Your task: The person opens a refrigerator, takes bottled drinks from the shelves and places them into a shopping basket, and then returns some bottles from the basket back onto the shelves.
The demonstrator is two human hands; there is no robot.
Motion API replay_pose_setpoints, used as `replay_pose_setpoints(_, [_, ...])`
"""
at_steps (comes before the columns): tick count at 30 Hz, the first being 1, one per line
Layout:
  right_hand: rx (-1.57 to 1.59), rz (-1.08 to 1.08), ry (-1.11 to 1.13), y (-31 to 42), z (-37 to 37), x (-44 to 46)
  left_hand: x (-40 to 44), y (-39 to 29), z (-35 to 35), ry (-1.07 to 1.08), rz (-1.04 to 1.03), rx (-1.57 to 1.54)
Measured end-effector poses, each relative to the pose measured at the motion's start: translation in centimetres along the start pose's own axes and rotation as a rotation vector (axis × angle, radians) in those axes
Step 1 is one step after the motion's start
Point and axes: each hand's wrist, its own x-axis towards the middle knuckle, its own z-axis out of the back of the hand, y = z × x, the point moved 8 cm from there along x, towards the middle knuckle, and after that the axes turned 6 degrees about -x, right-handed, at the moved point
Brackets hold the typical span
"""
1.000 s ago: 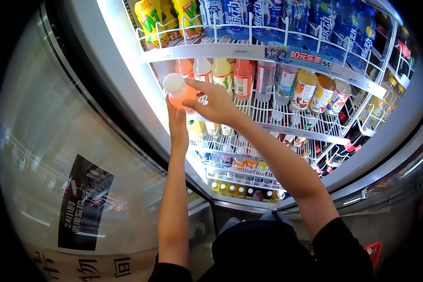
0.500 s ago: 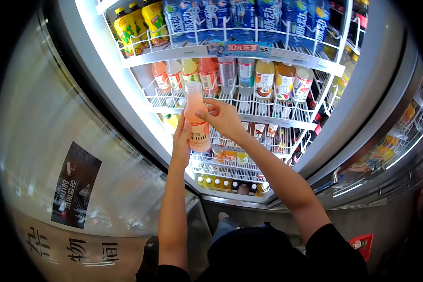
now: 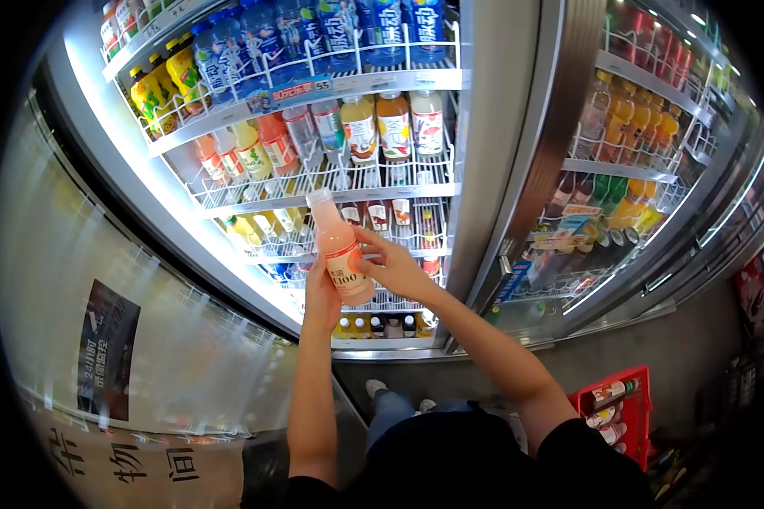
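The left hand and right hand grip a tilted pink 水溶C100 bottle, white cap up, before the wire shelf of an open, lit drinks cooler. Higher, blue 脉动 bottles stand above a 0元乐享 strip. The glass door, left, bears a dark 24小时 sign. Low on the right, a red basket holds bottles; grey floor shows.

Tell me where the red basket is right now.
In the head view, the red basket is at the lower right, just right of the person's right black sleeve, with bottles lying in it.
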Motion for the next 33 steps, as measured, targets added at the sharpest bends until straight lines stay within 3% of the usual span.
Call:
replay_pose_setpoints(14, [-0.052,-0.063,-0.193,0.3,2.0,-11.7,-7.5,5.0,-4.7,0.1,0.095,-0.118])
replay_pose_setpoints(17, [-0.035,-0.087,-0.218,0.8,1.9,-14.2,-9.3,6.9,-4.3,0.104,0.211,-0.212])
replay_pose_setpoints(22, [0.147,-0.128,-0.278,-0.4,1.1,-19.9,-13.7,9.1,-4.1,0.147,0.334,-0.173])
replay_pose_setpoints(26, [0.158,-0.167,-0.373,-0.5,0.2,-25.9,-18.6,10.8,-5.5,0.32,0.429,-0.026])
replay_pose_setpoints(28, [0.15,-0.17,-0.42,-1.1,-0.5,-29.3,-20.8,12.8,-5.0,0.304,0.477,-0.004])
replay_pose_setpoints(33, [0.241,-0.252,-0.52,1.9,-1.5,-37.4,-26.2,15.5,-7.6,0.425,0.569,0.065])
